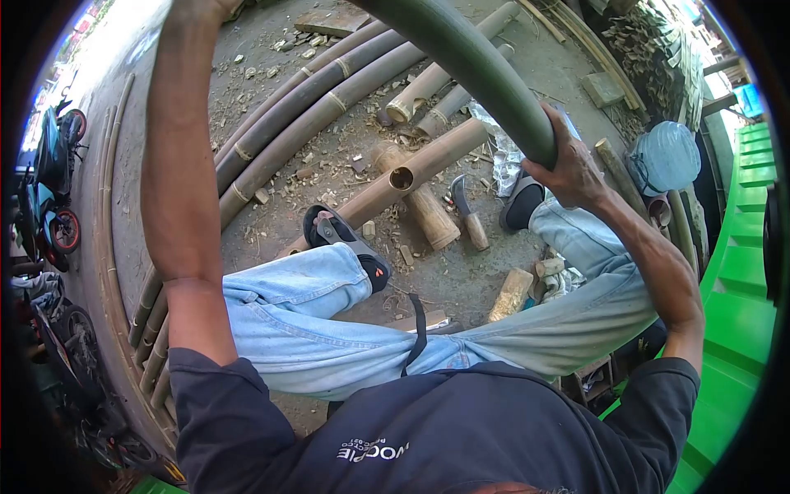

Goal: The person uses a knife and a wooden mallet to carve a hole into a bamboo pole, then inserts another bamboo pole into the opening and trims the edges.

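Observation:
A thick dark green pole slants from the top edge down to the right, close to the camera. My right hand is wrapped round its lower end, fingers closed on it. My left hand is raised at the top edge, mostly cut off, so its fingers and anything in them are hidden. Beyond the pole, a brown bamboo length with a round hole rests across a short thick log on the ground. A curved blade with a wooden handle lies just right of that log.
Long bamboo poles lie at the upper left. Wood chips and offcuts litter the ground around my feet. A large clear water bottle stands at the right, beside a green ribbed panel. Motorbikes are at the far left.

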Demonstrator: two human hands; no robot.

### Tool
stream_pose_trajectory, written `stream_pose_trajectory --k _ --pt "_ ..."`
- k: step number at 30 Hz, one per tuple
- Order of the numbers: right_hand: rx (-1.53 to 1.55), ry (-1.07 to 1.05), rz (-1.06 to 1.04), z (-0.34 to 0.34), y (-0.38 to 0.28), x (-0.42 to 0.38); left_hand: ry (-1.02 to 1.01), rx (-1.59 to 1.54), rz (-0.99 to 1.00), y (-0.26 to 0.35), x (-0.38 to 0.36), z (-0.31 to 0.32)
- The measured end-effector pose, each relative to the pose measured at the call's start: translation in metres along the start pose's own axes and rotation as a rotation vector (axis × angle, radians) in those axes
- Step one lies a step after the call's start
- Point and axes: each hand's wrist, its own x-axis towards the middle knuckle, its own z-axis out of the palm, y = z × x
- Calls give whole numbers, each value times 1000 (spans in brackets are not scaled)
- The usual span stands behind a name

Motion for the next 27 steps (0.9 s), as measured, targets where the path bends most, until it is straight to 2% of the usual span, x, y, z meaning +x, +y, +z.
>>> stream_pose_trajectory --k 1,2,3,4,6,8,9,10,11,13,14,16,17,19,20,21,23,24,26,27 --pt "0 -4 -3 9 4 5 362 421 120 -54 -24 37" --pt "43 -35 155 18 9 12 725 842 237 -92 -38 58" --pt "86 -65 313 28 13 17 690 1010 192 -108 -43 38" --pt "83 -21 362 41 16 23 648 1176 145 -127 -46 14" --pt "90 60 387 87 57 31 600 1487 -129 -160 -52 -17" --pt "107 126 412 123 92 37 458 1813 -273 -217 -83 -23" --pt "142 154 543 136 106 38 340 1792 -422 -243 -92 -46" --pt "176 174 675 147 113 36 263 1905 -518 -275 -110 -63" --pt "184 150 678 154 114 33 96 1955 -642 -304 -127 -91" --pt "147 191 945 158 115 38 -98 1970 -944 -344 -161 -94" --pt "147 168 938 168 130 36 -194 1920 -1064 -366 -176 -106" --pt "132 249 1013 195 182 28 -185 1755 -1204 -406 -198 -124" --pt "125 232 1013 199 201 29 -179 1738 -1214 -425 -213 -123" --pt "88 266 1101 205 230 37 238 1734 -1066 -459 -241 -110" --pt "71 297 1051 199 228 44 336 1762 -1043 -468 -244 -104" --pt "63 284 1064 201 244 46 324 1751 -1060 -469 -246 -102" --pt "-372 479 692 202 273 58 337 1777 -935 -466 -249 -99" --pt "-375 474 695 203 274 65 351 1776 -943 -466 -248 -99" --pt "-519 417 423 196 271 71 348 1762 -953 -466 -248 -98" --pt "-527 414 422 192 257 70 353 1759 -951 -466 -246 -97"
